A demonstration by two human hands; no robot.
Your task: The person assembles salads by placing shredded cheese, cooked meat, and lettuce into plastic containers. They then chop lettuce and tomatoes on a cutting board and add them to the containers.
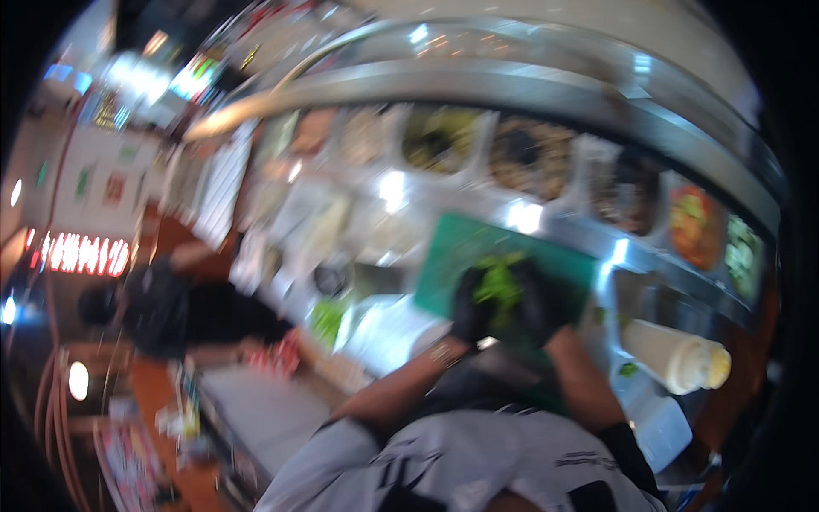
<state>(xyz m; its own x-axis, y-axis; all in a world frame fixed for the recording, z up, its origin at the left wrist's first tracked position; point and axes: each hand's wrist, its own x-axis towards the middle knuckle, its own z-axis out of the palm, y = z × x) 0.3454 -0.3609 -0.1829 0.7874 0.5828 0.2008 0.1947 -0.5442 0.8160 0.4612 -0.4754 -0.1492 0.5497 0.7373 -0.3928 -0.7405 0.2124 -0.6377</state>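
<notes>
Both gloved hands, left hand (472, 305) and right hand (539, 300), fingers closed around leafy greens (499, 283) over the green cutting board (461, 247); containers at twelve o'clock, gathering underway, nothing placed yet.

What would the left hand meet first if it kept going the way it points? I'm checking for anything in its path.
The left hand already touches the green leaves; beyond them lies the green cutting board. The picture is blurred, so depth is uncertain.

Red lit sign (81, 253) far left, coloured wall posters (115, 188) above
</notes>
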